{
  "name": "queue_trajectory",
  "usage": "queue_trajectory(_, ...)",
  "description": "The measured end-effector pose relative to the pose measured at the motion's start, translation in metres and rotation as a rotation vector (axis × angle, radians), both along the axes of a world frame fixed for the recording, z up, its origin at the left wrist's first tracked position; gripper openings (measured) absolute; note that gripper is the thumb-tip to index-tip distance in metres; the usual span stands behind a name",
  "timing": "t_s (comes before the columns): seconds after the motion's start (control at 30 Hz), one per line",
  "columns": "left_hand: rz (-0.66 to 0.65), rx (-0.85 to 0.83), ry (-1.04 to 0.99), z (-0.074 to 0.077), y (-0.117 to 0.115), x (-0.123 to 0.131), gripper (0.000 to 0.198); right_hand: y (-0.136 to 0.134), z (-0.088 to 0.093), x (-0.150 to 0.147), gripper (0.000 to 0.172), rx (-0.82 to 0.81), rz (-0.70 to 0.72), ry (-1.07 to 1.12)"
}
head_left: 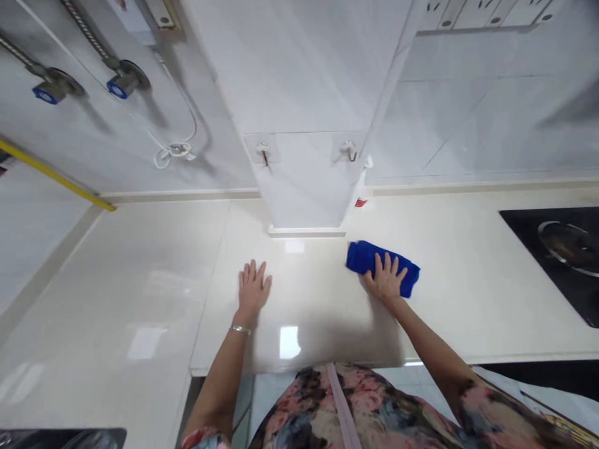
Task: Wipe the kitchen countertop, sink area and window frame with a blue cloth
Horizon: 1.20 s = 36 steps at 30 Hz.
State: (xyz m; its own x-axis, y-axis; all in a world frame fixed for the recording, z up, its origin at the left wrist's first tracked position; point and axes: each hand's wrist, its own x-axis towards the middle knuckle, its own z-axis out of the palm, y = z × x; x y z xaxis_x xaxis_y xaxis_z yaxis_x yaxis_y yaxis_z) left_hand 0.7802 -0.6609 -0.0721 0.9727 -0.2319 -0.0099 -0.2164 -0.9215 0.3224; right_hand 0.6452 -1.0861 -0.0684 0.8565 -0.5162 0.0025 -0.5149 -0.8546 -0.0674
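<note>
A folded blue cloth point(367, 257) lies on the cream countertop point(299, 293), to the right of the wall pillar's foot. My right hand point(386, 280) rests flat on top of it, palm down with the fingers spread, covering the cloth's middle. To the left, my left hand point(253, 288) lies on the bare counter surface, fingers stretched out and somewhat apart, with nothing under it that I can see. A silver bangle point(240, 328) circles the left wrist.
A tiled pillar point(309, 187) with two hooks juts out ahead. Behind its right side stands a partly hidden white bottle point(364, 193). A black gas hob point(552, 249) sits at right. Water valves point(124, 84), a white cable point(175, 149) and a yellow pipe point(56, 176) are at left.
</note>
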Motion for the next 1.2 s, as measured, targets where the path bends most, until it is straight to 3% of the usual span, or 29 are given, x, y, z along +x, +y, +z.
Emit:
queue_trajectory(0.07, 0.055, 0.007, -0.079, 0.001, 0.038, 0.0, 0.06, 0.027, 0.004, 0.039, 0.072, -0.004, -0.037, 0.038)
queue_trajectory(0.13, 0.217, 0.015, -0.148, 0.001, 0.074, 0.0, 0.062, 0.058, 0.007, 0.071, 0.074, -0.008, -0.034, 0.065)
queue_trajectory(0.23, 0.335, 0.033, -0.177, 0.0, 0.105, -0.003, 0.065, 0.11, 0.008, 0.104, 0.077, -0.029, -0.016, 0.076)
queue_trajectory(0.37, 0.321, 0.048, -0.174, 0.001, 0.105, -0.007, 0.065, 0.185, 0.009, 0.129, 0.08, -0.003, 0.145, 0.085)
queue_trajectory(0.53, 0.331, 0.036, -0.175, 0.003, 0.098, -0.007, 0.063, 0.276, 0.011, 0.16, 0.078, 0.118, 0.572, 0.032)
queue_trajectory(0.63, 0.336, 0.039, -0.161, 0.006, 0.099, -0.008, 0.063, 0.311, 0.008, 0.173, 0.07, 0.195, 0.835, -0.011)
queue_trajectory(0.73, 0.353, 0.04, -0.15, 0.008, 0.099, -0.009, 0.063, 0.312, 0.004, 0.183, 0.055, 0.193, 1.103, -0.046)
queue_trajectory(0.9, 0.355, 0.019, -0.144, 0.008, 0.1, -0.008, 0.063, 0.252, 0.017, 0.208, 0.038, 0.034, 1.331, -0.207)
queue_trajectory(1.03, 0.359, 0.009, -0.161, 0.003, 0.102, -0.006, 0.064, 0.206, 0.028, 0.221, 0.044, -0.103, 1.224, -0.373)
queue_trajectory(1.2, 0.358, 0.017, -0.195, 0.005, 0.103, -0.004, 0.064, 0.175, 0.009, 0.208, 0.053, -0.123, 1.101, -0.331)
